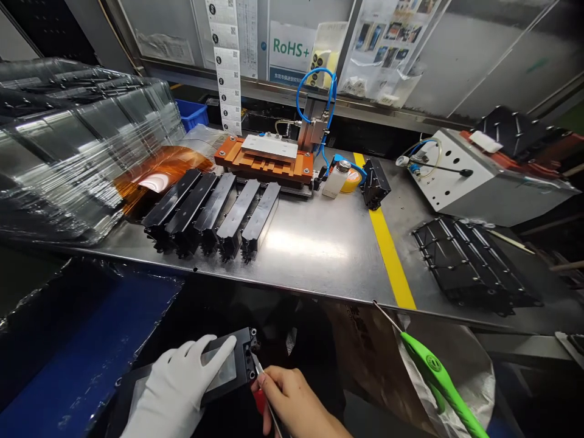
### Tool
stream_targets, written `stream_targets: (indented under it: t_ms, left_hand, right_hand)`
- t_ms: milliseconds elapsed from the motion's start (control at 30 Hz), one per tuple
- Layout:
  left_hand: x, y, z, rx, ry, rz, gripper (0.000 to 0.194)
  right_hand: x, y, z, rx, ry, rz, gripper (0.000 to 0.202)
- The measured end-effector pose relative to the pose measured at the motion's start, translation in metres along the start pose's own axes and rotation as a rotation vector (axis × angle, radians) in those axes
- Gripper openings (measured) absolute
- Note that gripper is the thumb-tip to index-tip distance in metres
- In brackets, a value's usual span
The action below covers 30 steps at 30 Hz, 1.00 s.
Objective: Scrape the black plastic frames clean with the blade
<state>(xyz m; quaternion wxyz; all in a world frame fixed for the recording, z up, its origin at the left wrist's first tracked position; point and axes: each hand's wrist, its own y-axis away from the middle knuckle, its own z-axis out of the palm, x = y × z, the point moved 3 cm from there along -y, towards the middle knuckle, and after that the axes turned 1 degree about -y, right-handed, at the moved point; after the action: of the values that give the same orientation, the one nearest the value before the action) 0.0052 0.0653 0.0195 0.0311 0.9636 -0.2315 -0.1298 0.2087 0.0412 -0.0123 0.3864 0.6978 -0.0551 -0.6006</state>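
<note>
Below the front of the bench, my gloved left hand is clamped on the black case; my right hand pinches a slim metal tool, tip at the case's end. Looks mid-job. Five black blocks lined up on top; can't tell if they're done.

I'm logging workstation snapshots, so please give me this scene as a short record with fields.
Left hand: white-gloved, holding a black part
Right hand: ungloved, holding a slim metal tool
Tool tip: at the black part's end; exact contact unclear
Row: five black blocks on the metal table
Behind row: orange fixture
Table marking: yellow stripe, right of the row
Picture's left: stacked clear trays
Front edge: green-handled tool, its metal end at the table's edge
</note>
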Motion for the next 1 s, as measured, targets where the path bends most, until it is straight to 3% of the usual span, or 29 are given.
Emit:
stream_targets:
  t_ms: [133, 300, 467, 533, 667, 733, 1000]
  left_hand:
    - [0.001, -0.001, 0.0, 0.009, 0.035, -0.002, 0.078]
    - [0.001, 0.002, 0.004, 0.023, 0.002, 0.007, 0.084]
    - [0.001, 0.0, 0.003, 0.037, 0.001, 0.019, 0.083]
    - [0.0, -0.002, -0.001, -0.006, 0.009, 0.026, 0.087]
    - [-0.001, -0.005, -0.009, -0.035, 0.041, 0.043, 0.09]
    - [-0.002, -0.005, -0.008, -0.027, 0.056, 0.049, 0.088]
    - [-0.005, -0.003, -0.005, -0.064, 0.057, 0.038, 0.087]
  right_hand:
    - [0.016, -0.007, 0.013, -0.005, -0.151, 0.015, 0.059]
    - [0.027, -0.017, 0.029, -0.103, -0.505, 0.1, 0.072]
    - [0.017, -0.01, 0.014, -0.128, -0.602, 0.193, 0.081]
    - [0.012, -0.006, -0.003, -0.017, -0.369, 0.039, 0.078]
    - [0.002, 0.003, -0.032, 0.355, 0.518, -0.37, 0.038]
    - [0.001, 0.003, -0.037, 0.445, 0.783, -0.471, 0.035]
    - [-0.004, 0.0, -0.038, 0.553, 0.948, -0.682, 0.041]
